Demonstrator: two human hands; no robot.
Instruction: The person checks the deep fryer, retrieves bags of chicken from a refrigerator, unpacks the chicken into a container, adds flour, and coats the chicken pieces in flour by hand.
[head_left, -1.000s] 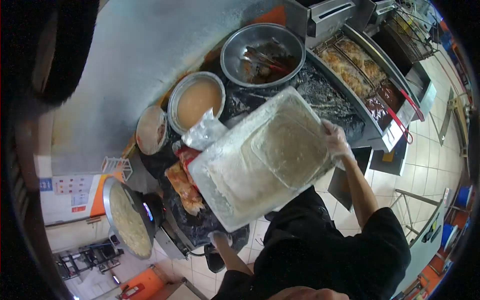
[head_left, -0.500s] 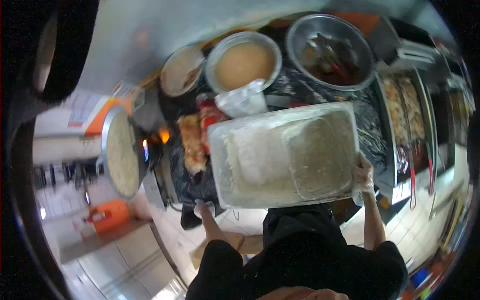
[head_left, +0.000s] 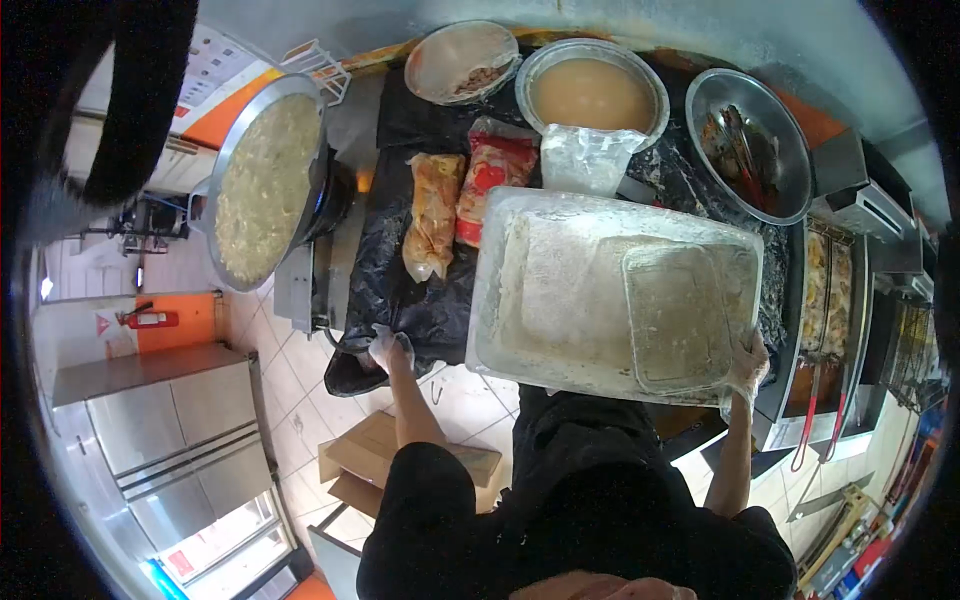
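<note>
A large translucent plastic tub with a white floury coating lies tilted across the counter's front edge. Inside it, on the right, is a smaller clear rectangular container. My right hand, in a clear plastic glove, is closed on the tub's right rim near the front corner. My left hand, also gloved, is at the front edge of the black plastic sheet that covers the counter. Its fingers look closed on the sheet, partly hidden by the glove. It is apart from the tub.
Behind the tub are a red bag, a plastic-wrapped food pack, a white bag, a bowl of tan liquid and a bowl with tongs. A large pan sits over a burner left; fryer baskets stand right.
My view has turned leftward, so the counter appears shifted right. My left hand appears higher, still beside the black sheet's edge. The right hand still grips the tub, which now slants the other way.
</note>
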